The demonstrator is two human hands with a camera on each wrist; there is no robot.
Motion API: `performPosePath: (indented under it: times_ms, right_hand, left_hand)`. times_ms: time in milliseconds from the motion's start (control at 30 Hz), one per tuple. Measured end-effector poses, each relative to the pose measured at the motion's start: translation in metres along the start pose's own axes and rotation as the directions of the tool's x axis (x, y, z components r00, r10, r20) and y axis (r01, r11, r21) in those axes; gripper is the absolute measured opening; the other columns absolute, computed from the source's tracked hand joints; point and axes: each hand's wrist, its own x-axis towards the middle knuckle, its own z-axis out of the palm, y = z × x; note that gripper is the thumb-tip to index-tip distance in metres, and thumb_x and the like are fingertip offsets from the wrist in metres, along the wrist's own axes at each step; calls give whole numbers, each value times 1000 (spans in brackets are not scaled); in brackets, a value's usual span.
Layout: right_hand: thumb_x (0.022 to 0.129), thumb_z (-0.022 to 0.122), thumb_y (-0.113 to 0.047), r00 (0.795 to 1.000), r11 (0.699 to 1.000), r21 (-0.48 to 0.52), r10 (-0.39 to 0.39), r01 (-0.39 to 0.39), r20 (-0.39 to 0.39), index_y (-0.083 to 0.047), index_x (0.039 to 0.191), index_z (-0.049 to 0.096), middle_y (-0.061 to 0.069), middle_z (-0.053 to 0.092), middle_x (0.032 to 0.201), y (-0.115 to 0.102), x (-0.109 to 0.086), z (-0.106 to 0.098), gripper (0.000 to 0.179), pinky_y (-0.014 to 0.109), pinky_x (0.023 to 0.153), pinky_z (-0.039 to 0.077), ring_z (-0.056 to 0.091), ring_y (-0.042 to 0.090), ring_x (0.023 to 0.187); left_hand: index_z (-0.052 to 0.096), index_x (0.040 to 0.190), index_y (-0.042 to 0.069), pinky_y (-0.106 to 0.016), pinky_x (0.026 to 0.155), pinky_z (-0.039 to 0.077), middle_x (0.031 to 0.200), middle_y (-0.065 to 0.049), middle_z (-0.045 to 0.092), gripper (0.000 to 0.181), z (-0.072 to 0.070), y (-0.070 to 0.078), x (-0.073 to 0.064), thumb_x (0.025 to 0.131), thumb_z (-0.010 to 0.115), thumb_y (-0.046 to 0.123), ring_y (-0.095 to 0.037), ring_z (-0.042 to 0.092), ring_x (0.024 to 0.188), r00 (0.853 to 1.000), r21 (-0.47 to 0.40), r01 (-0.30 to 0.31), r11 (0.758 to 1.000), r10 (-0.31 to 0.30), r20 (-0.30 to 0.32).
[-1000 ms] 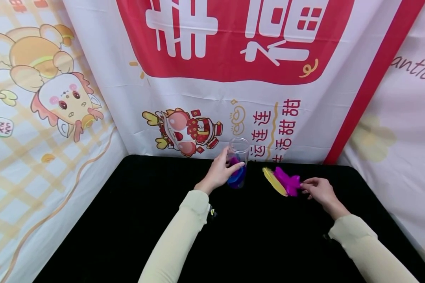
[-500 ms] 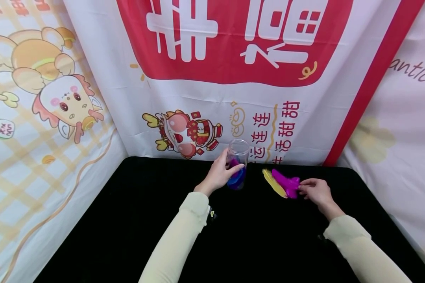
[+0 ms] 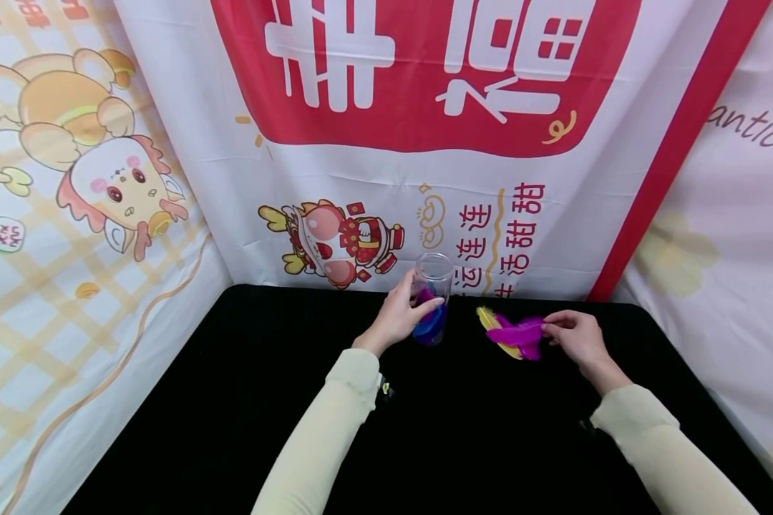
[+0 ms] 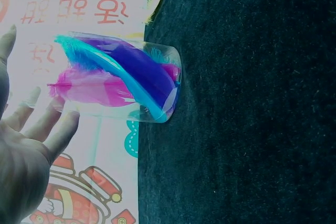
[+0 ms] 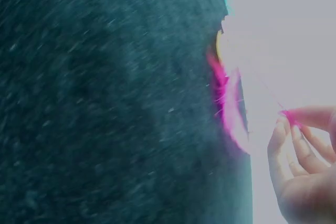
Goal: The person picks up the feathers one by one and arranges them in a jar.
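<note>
My left hand (image 3: 396,315) grips a clear cylindrical cup (image 3: 439,280), fingers behind and thumb across the front. Inside it lie blue, turquoise and magenta feathers; the left wrist view shows a dark blue feather (image 4: 142,66) and a magenta feather (image 4: 97,87) through the wall. To the right, my right hand (image 3: 580,340) pinches a magenta feather (image 3: 512,334) by one end between thumb and forefinger. The held feather crosses over a yellow feather (image 3: 487,320) and more magenta plumage (image 3: 531,352) on the table. In the right wrist view a magenta tip (image 5: 287,114) shows between the fingertips.
The black-covered table (image 3: 464,436) ends at a back edge just behind the cup and feathers. A printed white and red cloth (image 3: 335,164) hangs behind it, with a patterned cloth (image 3: 90,286) at the left and a pale one (image 3: 734,286) at the right.
My right hand has risen slightly, and the magenta feather in its fingers now lifts and spreads leftward across the yellow one. The left hand and cup have stayed in place.
</note>
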Motion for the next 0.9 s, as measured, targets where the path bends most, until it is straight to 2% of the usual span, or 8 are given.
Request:
performPosePath:
  times_ms: [167, 333, 567, 733, 900]
  right_hand:
    - [98, 69, -9, 1000, 999, 40, -29, 29, 3, 12, 120, 65, 4, 75, 93, -10, 5, -4, 31, 29, 68, 61, 69, 10, 73]
    - [99, 69, -10, 999, 997, 74, -36, 36, 11, 12, 122, 65, -4, 74, 93, -22, 10, -10, 33, 24, 68, 59, 70, 10, 77]
    - [96, 74, -16, 998, 993, 105, -55, 57, -20, 10, 120, 66, -12, 73, 89, -40, 12, -11, 37, 21, 68, 58, 68, 8, 80]
    - [95, 75, -14, 995, 985, 141, -91, 97, -52, 10, 119, 66, -10, 75, 90, -48, 12, -9, 36, 20, 69, 59, 68, 4, 77]
    - [94, 75, -7, 992, 955, 270, -117, 125, -46, 16, 116, 63, -6, 76, 89, -57, 11, -7, 34, 21, 71, 61, 72, 7, 76]
  left_hand:
    - [34, 156, 20, -45, 107, 50, 145, -8, 52, 74, 0, 0, 1, 97, 70, 44, -30, 56, 134, 1000, -2, 0, 1000, 0, -2]
    - [34, 156, 23, -44, 108, 49, 145, -7, 52, 72, 1, 0, 1, 97, 70, 45, -29, 56, 134, 1000, -5, 4, 1000, -4, 1]
    - [32, 157, 20, -46, 109, 48, 145, -8, 52, 73, -1, 1, 1, 99, 69, 42, -31, 55, 135, 1000, -7, -5, 1000, 5, 5]
    - [34, 156, 23, -44, 109, 49, 144, -7, 53, 72, 0, 0, 1, 97, 70, 44, -29, 56, 134, 1000, -3, -9, 1000, 9, -1]
    - [35, 155, 21, -45, 108, 49, 144, -8, 53, 72, 1, -2, 0, 97, 71, 45, -31, 56, 133, 1000, 1, -23, 1000, 23, -8]
